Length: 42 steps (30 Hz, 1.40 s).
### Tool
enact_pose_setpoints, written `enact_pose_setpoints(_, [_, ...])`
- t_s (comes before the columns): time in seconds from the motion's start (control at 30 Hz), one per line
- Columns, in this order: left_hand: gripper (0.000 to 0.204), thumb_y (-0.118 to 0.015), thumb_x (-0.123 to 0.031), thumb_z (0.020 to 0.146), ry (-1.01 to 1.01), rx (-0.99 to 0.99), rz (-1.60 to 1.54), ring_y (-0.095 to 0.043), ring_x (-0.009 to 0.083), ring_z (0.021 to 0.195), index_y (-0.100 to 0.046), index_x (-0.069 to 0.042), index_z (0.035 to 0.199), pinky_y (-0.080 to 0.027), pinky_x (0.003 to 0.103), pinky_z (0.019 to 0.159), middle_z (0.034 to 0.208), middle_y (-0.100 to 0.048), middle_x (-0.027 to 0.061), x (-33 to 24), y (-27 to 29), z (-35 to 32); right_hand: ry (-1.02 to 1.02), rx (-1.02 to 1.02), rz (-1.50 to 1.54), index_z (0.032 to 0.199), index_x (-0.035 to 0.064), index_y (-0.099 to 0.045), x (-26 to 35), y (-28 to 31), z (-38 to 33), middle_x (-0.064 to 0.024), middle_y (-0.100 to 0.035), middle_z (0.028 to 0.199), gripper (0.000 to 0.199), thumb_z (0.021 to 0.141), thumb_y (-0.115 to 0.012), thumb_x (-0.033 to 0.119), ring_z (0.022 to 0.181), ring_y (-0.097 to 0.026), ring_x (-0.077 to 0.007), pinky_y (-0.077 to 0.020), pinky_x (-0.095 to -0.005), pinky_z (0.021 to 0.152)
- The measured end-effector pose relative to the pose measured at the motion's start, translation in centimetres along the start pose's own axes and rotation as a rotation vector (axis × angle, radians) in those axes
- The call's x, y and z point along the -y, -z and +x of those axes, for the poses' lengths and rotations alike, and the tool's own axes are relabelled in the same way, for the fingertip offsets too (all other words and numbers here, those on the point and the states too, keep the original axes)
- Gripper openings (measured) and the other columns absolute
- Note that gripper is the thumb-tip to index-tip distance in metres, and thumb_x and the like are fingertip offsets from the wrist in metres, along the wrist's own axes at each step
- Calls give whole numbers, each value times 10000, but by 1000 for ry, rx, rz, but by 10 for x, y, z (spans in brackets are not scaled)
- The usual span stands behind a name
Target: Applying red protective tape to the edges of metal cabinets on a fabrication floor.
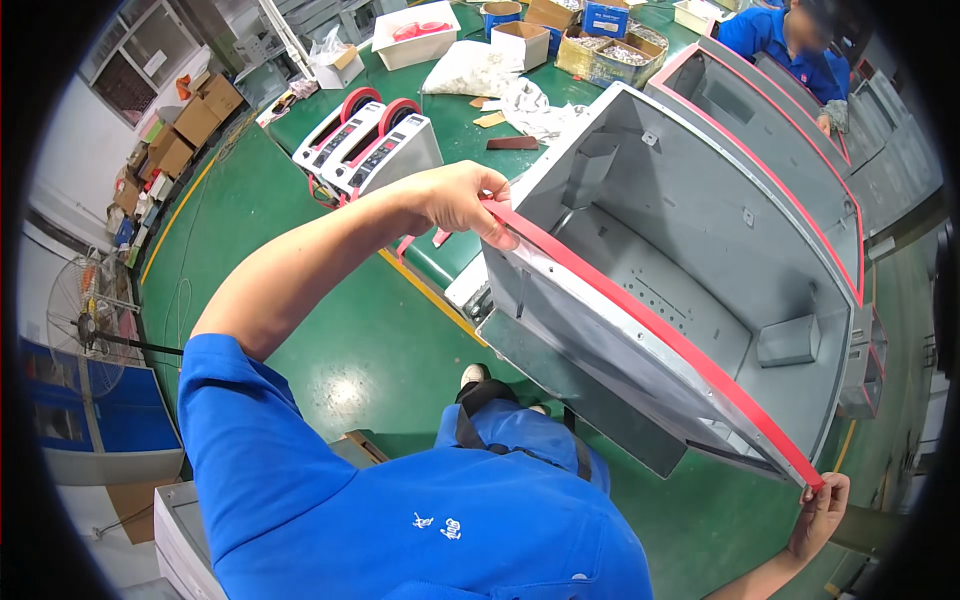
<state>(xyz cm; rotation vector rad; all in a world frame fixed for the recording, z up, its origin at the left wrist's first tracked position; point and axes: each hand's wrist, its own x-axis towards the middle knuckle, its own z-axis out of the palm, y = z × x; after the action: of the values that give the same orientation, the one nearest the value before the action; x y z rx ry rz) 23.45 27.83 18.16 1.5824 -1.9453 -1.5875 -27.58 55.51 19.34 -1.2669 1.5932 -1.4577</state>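
Observation:
A strip of red tape (650, 335) runs taut along the near rim of an open grey metal cabinet (725, 195). My left hand (462, 205) pinches the strip at the cabinet's left corner, thumb on the near side. At the far right end, my right hand (822, 512) is closed on the other end of the tape at the right corner. Whether the strip is stuck to the rim all along cannot be made out. Inside the cabinet are small holes and a grey box-shaped bracket (788, 341).
Two white tape dispensers (400, 150) with red rolls stand on a green surface to the left. Behind are a white bag (470, 70) and cartons (520, 45). More red-edged cabinets (760, 130) stand at upper right, beside a person in blue (755, 35). A fan (88, 325) is far left.

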Motion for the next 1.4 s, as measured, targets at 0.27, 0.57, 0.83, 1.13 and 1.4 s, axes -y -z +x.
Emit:
enact_pose_setpoints(0.27, [258, -759, -114, 635, 29, 19, 129, -532, 101, 587, -523, -34, 700, -396, 245, 520, 665, -595, 47, -13, 2, -1, 6, -27, 22, 867, 35, -431, -4, 3, 1, -34, -418, 789, 120, 880, -510, 126, 635, -418, -86, -334, -202, 545])
enact_pose_setpoints(0.57, [293, -780, -131, 596, 21, -15, 266, -538, 123, 598, -525, -33, 702, -395, 250, 522, 663, -580, 60, -16, -1, 1, -9, 11, 40, 909, 38, -448, -6, 1, 3, -24, -432, 804, 116, 882, -509, 133, 660, -407, -78, -320, -197, 573])
enact_pose_setpoints(0.83, [319, -784, -172, 606, 2, -7, 141, -531, 103, 572, -527, -28, 729, -387, 246, 512, 631, -566, 38, -8, 1, -1, 10, -31, 2, 869, 40, -437, -10, 7, 9, -24, -424, 782, 135, 884, -511, 152, 636, -418, -80, -334, -204, 558])
enact_pose_setpoints(1.13, [253, -741, -74, 665, -360, -24, 64, -520, 54, 710, -584, -20, 857, -429, 211, 622, 744, -563, 4, -38, -22, -67, -31, -197, 72, 899, 42, -446, -7, 62, -7, -5, -394, 776, 123, 888, -506, 149, 649, -370, -64, -310, -198, 570])
enact_pose_setpoints(1.4, [226, -696, -162, 729, -526, 11, -318, -500, 121, 677, -574, 21, 782, -388, 248, 604, 703, -541, 48, -68, -19, -114, -101, -201, 21, 1164, -7, -427, -15, 127, -21, -162, -501, 1060, 376, 870, -533, 201, 919, -495, -208, -391, -330, 845])
